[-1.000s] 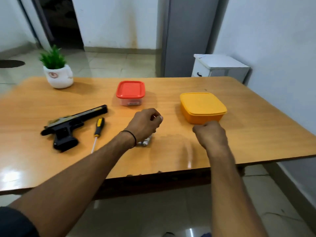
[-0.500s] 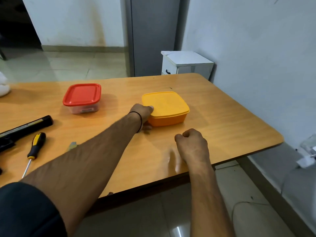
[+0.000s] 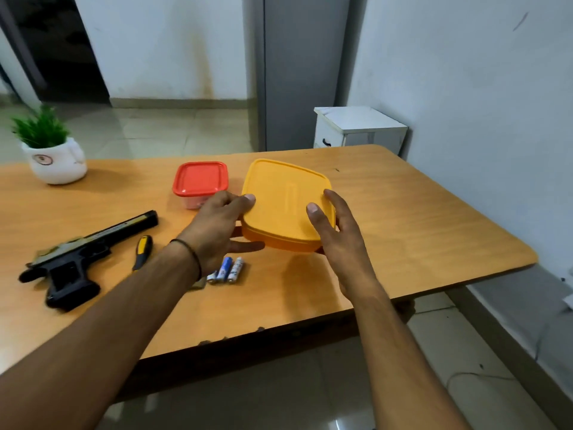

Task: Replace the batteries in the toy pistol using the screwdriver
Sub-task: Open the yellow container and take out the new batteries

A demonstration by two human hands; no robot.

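- Our left hand pinches the near-left corner of the yellow box, thumb on the lid and fingers underneath.
- Our right hand clasps the box's right edge, thumb on the lid and fingers along the rim. The box is tilted and seems to be off the table.
- The toy pistol lies flat, well to the left of the yellow box, muzzle pointing back toward it. Neither hand touches it.
- We judge the pistol to be light, stiff plastic. The broad grip looks like the surest place to hold it while the screw is turned.
- The screwdriver lies between the pistol and the box. Its yellow-and-black handle is the place to take it.
- Three small batteries lie side by side just in front of the box, beneath our left hand. They are smooth and round, so they will probably roll, and we would pinch them one at a time.
- The box itself looks light, and its snap lid is likely to need prying at a corner.
- A red-lidded box stands just left of the yellow box, close to our left knuckles, and a potted plant stands far to the left.
- The batteries are what the box could knock if we set it down.
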